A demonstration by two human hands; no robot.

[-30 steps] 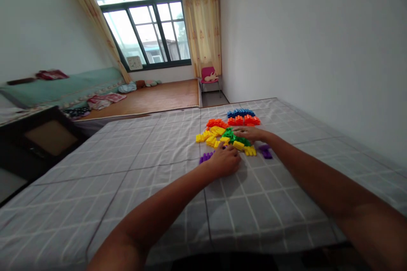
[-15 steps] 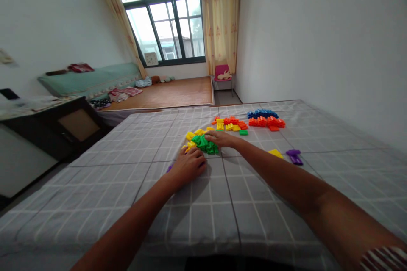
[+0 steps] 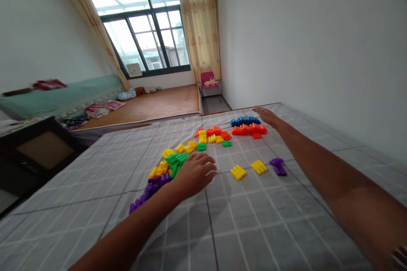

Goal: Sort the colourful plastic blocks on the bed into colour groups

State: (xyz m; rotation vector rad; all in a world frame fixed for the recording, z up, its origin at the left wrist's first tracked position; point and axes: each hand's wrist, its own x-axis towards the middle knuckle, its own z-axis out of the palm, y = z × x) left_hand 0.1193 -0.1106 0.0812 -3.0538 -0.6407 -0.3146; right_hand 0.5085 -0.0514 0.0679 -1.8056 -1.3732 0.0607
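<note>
My left hand (image 3: 197,173) hovers over the grey checked cloth, palm down with fingers apart and nothing visible in it. Part of a heap of green plastic building pieces (image 3: 175,162) is covered by this hand. Purple pieces (image 3: 152,187) trail down beside my left forearm, and yellow-orange ones (image 3: 159,170) lie against the green heap. At the far right of the table, my right hand (image 3: 267,117) reaches out with its fingers stretched, close to a row of blue pieces (image 3: 244,121). Orange-red pieces (image 3: 249,129) line up just in front of the blue row.
Two yellow pieces (image 3: 238,172) and a purple piece (image 3: 278,166) lie apart at the middle right. Farther back are mixed orange and yellow pieces (image 3: 213,134) and single green ones (image 3: 227,144). A wall (image 3: 302,42) borders the right; a bed (image 3: 159,103) stands beyond.
My right hand has left the green heap and moved right to the far blue row. My left hand has come up beside the green pieces, its fingers spreading. The view has turned right.
</note>
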